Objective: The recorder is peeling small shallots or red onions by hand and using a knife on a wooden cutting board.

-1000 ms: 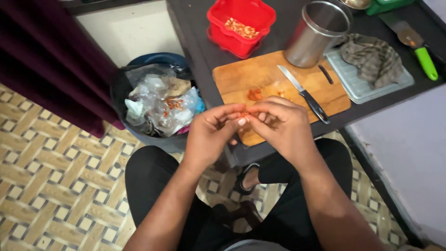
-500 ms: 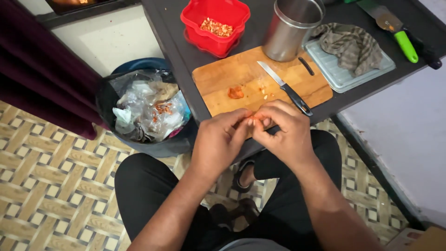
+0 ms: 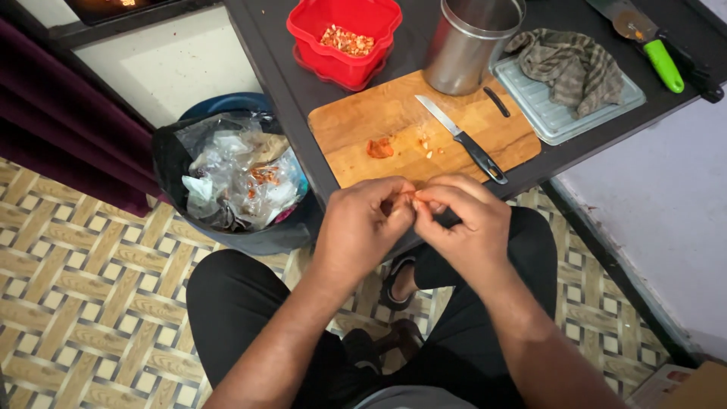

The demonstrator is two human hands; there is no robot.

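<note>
My left hand [image 3: 362,223] and my right hand [image 3: 462,220] meet at the fingertips just in front of the table's edge, pinching a small reddish food piece [image 3: 410,195] between them. Most of that piece is hidden by my fingers. Behind the hands lies a wooden cutting board [image 3: 356,121] with a red food piece [image 3: 379,147], a few pale crumbs and a black-handled knife [image 3: 463,138] lying diagonally on it. A red square bowl [image 3: 342,36] holding chopped bits stands at the back of the dark table [image 3: 280,72].
A steel cylindrical container [image 3: 469,42] stands behind the board. A grey tray [image 3: 556,117] carries a checked cloth [image 3: 568,64]; a green-handled scraper [image 3: 651,45] lies at the far right. A lined bin [image 3: 235,182] full of waste sits on the patterned floor at the left.
The view has shifted, so the table and board sit higher and more to the right. Both hands stay together at the fingertips, still working the small piece.
</note>
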